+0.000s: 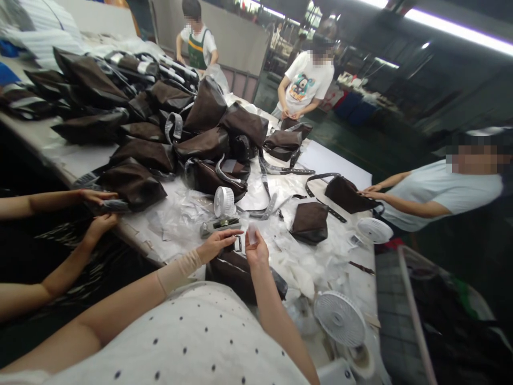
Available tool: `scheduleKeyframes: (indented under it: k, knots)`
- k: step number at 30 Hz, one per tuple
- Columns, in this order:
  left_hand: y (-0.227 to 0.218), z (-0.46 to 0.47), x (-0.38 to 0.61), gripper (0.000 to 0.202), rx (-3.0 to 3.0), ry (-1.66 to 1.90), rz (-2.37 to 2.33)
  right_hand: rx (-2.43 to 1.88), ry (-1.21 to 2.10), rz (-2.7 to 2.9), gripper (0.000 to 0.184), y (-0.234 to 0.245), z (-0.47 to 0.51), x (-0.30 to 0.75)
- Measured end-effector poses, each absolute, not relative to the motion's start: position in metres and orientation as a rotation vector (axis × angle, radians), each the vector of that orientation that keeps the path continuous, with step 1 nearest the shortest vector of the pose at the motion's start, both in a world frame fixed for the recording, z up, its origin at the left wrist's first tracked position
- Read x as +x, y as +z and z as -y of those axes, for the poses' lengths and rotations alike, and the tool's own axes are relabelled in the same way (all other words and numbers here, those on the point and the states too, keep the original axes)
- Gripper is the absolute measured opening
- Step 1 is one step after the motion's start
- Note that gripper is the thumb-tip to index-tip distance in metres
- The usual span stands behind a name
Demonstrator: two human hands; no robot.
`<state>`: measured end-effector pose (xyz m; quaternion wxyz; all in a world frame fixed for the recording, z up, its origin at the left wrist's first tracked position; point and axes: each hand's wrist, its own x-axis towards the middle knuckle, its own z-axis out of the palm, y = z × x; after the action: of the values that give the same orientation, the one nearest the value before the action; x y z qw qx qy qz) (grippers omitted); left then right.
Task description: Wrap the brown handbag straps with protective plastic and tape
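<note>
My left hand (219, 244), with a beige sleeve (178, 271) on the forearm, curls over a small metal buckle (238, 244). The buckle sits at the top of a dark brown bag (240, 275), which lies on the table beneath my hands. My right hand (256, 250) pinches a small clear plastic piece (251, 233) between its fingertips, just right of the buckle. Crumpled transparent plastic wrap (298, 270) lies to the right of my hands.
Many brown bags with straps (148, 155) are heaped along the white table (332, 163). Several small white fans (339, 318) stand among the wrap. A co-worker's hands (98, 197) hold a strap at the left edge, and other people stand around the far side.
</note>
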<state>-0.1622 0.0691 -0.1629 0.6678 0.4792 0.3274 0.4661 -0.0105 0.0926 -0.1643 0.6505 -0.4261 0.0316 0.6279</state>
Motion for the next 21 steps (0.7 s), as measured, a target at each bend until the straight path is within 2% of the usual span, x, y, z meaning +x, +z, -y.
scheduleKeyframes:
  k: [4, 8, 11, 15, 21]
  knots:
    - [-0.178, -0.069, -0.151, 0.047, 1.129, 1.267, -0.869, -0.902, 1.470, -0.110, 0.020, -0.166, -0.094, -0.024]
    - [-0.182, -0.068, -0.149, 0.036, 1.479, 1.151, -1.045, -0.852, 1.453, -0.050, 0.016, -0.161, -0.102, -0.023]
    - [-0.177, -0.068, -0.150, 0.037, 1.604, 1.104, -1.068, -0.867, 1.405, 0.023, 0.012, -0.156, -0.105, -0.020]
    - [-0.174, -0.072, -0.147, 0.041, 1.504, 1.182, -0.951, -0.880, 1.344, 0.043, 0.009, -0.148, -0.103, -0.020]
    - [-0.176, -0.078, -0.148, 0.039, 1.248, 1.040, -0.794, -0.840, 1.263, 0.026, 0.007, -0.138, -0.098, -0.014]
